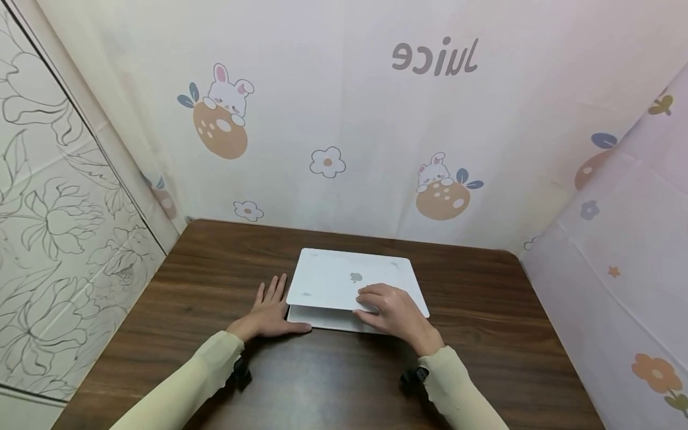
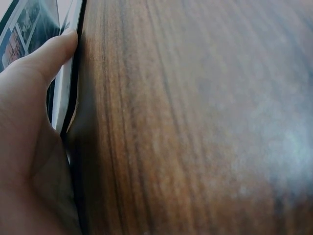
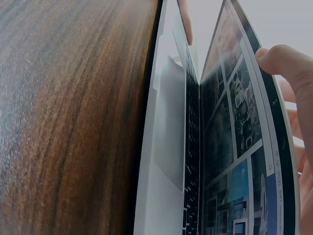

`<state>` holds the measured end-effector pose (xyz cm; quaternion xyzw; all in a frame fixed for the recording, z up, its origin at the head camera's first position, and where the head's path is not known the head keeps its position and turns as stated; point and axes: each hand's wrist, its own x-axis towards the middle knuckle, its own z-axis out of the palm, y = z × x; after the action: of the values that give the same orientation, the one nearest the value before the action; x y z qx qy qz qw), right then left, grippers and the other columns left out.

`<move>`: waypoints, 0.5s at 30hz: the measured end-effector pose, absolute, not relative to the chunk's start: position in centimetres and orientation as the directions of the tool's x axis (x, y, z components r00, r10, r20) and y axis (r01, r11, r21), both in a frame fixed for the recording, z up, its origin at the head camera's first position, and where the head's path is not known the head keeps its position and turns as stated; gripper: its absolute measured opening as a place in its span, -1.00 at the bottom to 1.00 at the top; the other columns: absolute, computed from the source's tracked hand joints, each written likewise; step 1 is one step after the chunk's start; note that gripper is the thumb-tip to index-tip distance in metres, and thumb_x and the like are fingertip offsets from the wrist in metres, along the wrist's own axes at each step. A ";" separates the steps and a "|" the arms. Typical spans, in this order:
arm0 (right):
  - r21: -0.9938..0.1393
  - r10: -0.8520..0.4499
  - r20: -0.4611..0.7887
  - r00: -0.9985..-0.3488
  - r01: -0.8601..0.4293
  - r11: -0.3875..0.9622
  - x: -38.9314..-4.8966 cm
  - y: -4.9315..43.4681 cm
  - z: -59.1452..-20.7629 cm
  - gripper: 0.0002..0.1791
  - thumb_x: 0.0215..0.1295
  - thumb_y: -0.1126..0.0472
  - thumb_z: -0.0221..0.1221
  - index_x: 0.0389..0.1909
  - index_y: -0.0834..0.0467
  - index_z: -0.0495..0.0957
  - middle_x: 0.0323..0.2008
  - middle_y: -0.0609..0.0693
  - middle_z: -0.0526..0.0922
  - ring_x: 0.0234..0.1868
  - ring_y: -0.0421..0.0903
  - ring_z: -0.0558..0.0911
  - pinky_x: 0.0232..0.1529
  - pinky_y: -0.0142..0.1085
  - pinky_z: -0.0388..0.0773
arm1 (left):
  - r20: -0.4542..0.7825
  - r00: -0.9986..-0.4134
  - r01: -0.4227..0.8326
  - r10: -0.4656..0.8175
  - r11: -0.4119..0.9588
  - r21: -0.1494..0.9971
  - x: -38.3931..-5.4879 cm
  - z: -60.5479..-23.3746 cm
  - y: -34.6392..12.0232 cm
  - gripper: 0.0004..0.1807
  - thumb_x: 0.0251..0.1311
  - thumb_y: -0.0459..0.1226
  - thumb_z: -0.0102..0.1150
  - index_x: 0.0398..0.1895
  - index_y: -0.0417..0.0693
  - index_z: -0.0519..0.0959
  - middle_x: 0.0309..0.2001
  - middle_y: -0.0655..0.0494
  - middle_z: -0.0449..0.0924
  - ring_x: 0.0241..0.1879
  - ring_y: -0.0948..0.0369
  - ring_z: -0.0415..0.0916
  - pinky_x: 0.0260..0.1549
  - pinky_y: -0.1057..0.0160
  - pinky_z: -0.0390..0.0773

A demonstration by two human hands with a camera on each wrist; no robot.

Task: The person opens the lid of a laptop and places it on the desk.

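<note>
A silver laptop point(image 1: 328, 275) with an apple logo sits on the table, its lid partly raised over the base. My right hand point(image 1: 395, 310) pinches the lid's front edge. In the right wrist view its thumb point(image 3: 276, 58) lies on the dark rim of the lit screen point(image 3: 230, 127), with the other fingers behind the lid. The keyboard point(image 3: 191, 161) shows between screen and base. My left hand point(image 1: 271, 313) lies at the laptop's left side with straight, spread fingers. Its thumb point(image 2: 56, 49) rests on the front edge of the base near the left corner.
Beneath everything is a dark wood-grain table point(image 1: 473, 322). A pale curtain point(image 1: 365, 119) printed with rabbits and flowers hangs behind it, and a floral panel point(image 1: 54, 227) stands along the left side.
</note>
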<state>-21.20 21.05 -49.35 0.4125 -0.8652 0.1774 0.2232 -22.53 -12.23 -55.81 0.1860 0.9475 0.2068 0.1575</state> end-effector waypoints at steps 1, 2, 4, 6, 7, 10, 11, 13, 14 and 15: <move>-0.117 -0.637 0.535 -0.555 -0.796 0.594 -21.2 21.1 -49.4 -0.77 0.17 0.02 0.49 -0.24 0.07 0.81 -0.15 -0.02 0.81 -0.12 -0.12 0.78 -0.10 -0.19 0.74 | -0.225 -0.881 0.287 0.417 0.848 0.446 -22.6 -55.9 -12.2 0.45 -0.03 0.63 0.03 0.68 -0.13 -0.18 0.66 -0.20 -0.55 0.64 -0.14 -0.63 0.50 -0.28 -0.59; -0.113 -0.638 0.537 -0.552 -0.797 0.593 -21.2 21.1 -49.4 -0.77 0.18 0.01 0.48 -0.24 0.07 0.81 -0.15 -0.02 0.82 -0.12 -0.12 0.78 -0.10 -0.20 0.74 | -0.227 -0.881 0.286 0.415 0.850 0.443 -22.6 -56.0 -12.2 0.45 -0.02 0.63 0.03 0.68 -0.12 -0.19 0.66 -0.19 -0.56 0.64 -0.14 -0.64 0.50 -0.27 -0.59; -0.106 -0.640 0.537 -0.550 -0.796 0.596 -21.3 21.2 -49.3 -0.76 0.19 0.01 0.48 -0.24 0.07 0.81 -0.16 -0.02 0.82 -0.12 -0.12 0.78 -0.10 -0.20 0.74 | -0.234 -0.881 0.284 0.410 0.856 0.431 -22.8 -56.3 -12.2 0.43 -0.02 0.63 0.02 0.68 -0.07 -0.19 0.66 -0.16 -0.58 0.64 -0.11 -0.66 0.50 -0.25 -0.60; -0.095 -0.640 0.539 -0.548 -0.795 0.599 -21.4 21.2 -49.2 -0.76 0.19 0.01 0.48 -0.24 0.07 0.81 -0.16 -0.02 0.82 -0.12 -0.12 0.78 -0.10 -0.20 0.74 | -0.225 -0.885 0.283 0.408 0.855 0.434 -22.9 -56.4 -12.1 0.41 -0.01 0.62 0.03 0.68 -0.06 -0.16 0.66 -0.17 -0.56 0.64 -0.11 -0.64 0.51 -0.26 -0.58; -0.091 -0.640 0.540 -0.547 -0.793 0.602 -21.5 21.2 -49.1 -0.75 0.19 0.01 0.48 -0.24 0.08 0.81 -0.15 -0.02 0.82 -0.11 -0.12 0.78 -0.10 -0.19 0.74 | -0.223 -0.886 0.284 0.406 0.857 0.429 -22.9 -56.5 -12.1 0.40 0.00 0.62 0.03 0.69 -0.05 -0.15 0.66 -0.16 -0.56 0.64 -0.11 -0.64 0.51 -0.26 -0.57; -0.089 -0.637 0.540 -0.549 -0.791 0.606 -21.6 21.2 -48.8 -0.75 0.16 0.03 0.50 -0.23 0.09 0.81 -0.16 -0.01 0.82 -0.12 -0.12 0.78 -0.11 -0.19 0.74 | -0.221 -0.888 0.285 0.403 0.861 0.422 -23.0 -56.5 -12.1 0.39 0.00 0.63 0.00 0.69 -0.02 -0.14 0.67 -0.16 -0.56 0.64 -0.11 -0.64 0.51 -0.26 -0.57; -0.090 -0.637 0.541 -0.549 -0.792 0.604 -21.6 21.2 -48.8 -0.74 0.15 0.03 0.51 -0.23 0.09 0.81 -0.16 -0.01 0.82 -0.12 -0.11 0.79 -0.12 -0.19 0.74 | -0.222 -0.888 0.284 0.403 0.860 0.424 -23.0 -56.4 -12.1 0.39 -0.01 0.64 0.00 0.69 -0.02 -0.14 0.67 -0.16 -0.55 0.64 -0.11 -0.64 0.51 -0.26 -0.57; -0.096 -0.638 0.541 -0.548 -0.794 0.600 -21.6 21.2 -48.7 -0.74 0.14 0.04 0.52 -0.23 0.10 0.81 -0.17 -0.01 0.82 -0.13 -0.11 0.79 -0.14 -0.19 0.74 | -0.230 -0.886 0.281 0.402 0.862 0.423 -22.9 -56.2 -12.1 0.41 -0.03 0.65 -0.01 0.69 -0.02 -0.16 0.67 -0.17 -0.55 0.64 -0.11 -0.64 0.51 -0.25 -0.58; -0.099 -0.639 0.540 -0.547 -0.796 0.598 -21.5 21.2 -48.6 -0.74 0.14 0.04 0.52 -0.23 0.10 0.81 -0.17 0.00 0.82 -0.13 -0.11 0.79 -0.14 -0.19 0.74 | -0.223 -0.886 0.279 0.406 0.853 0.441 -22.7 -56.0 -12.1 0.43 -0.05 0.65 0.01 0.69 -0.04 -0.14 0.67 -0.21 -0.53 0.64 -0.14 -0.63 0.50 -0.28 -0.58; -0.099 -0.641 0.541 -0.545 -0.798 0.595 -21.5 21.1 -48.6 -0.74 0.14 0.04 0.52 -0.23 0.11 0.81 -0.17 0.00 0.83 -0.13 -0.10 0.80 -0.15 -0.19 0.75 | -0.218 -0.887 0.281 0.408 0.848 0.449 -22.6 -55.9 -12.1 0.43 -0.05 0.64 0.04 0.69 -0.07 -0.12 0.67 -0.23 -0.50 0.64 -0.17 -0.61 0.50 -0.30 -0.57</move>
<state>-21.55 21.14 -48.61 0.4169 -0.8624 0.1692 0.2318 -22.63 -12.14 -55.88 0.1815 0.9489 0.2071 0.1542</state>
